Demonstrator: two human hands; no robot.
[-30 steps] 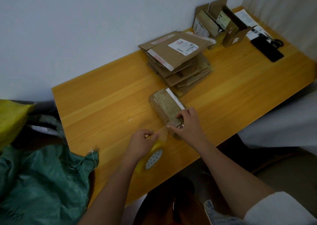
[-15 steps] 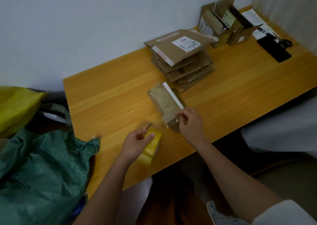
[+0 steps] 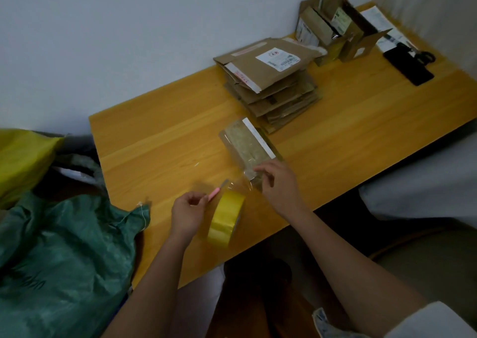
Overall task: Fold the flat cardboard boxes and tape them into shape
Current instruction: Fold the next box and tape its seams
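Since a moment ago, the yellow tape roll (image 3: 227, 217) has dropped from the left hand (image 3: 188, 212) and now stands on edge on the wooden bench (image 3: 160, 141), near its front edge. That hand's grip is clenched around a small pink-handled cutter (image 3: 216, 192), blade pointing at a clear strip of tape (image 3: 240, 184). The right hand (image 3: 280, 185) pinches the strip against the near end of a small folded cardboard box (image 3: 247, 146) lying mid-bench. Behind it sits a stack of flat cardboard boxes (image 3: 271, 79); further right, some assembled boxes (image 3: 333, 28).
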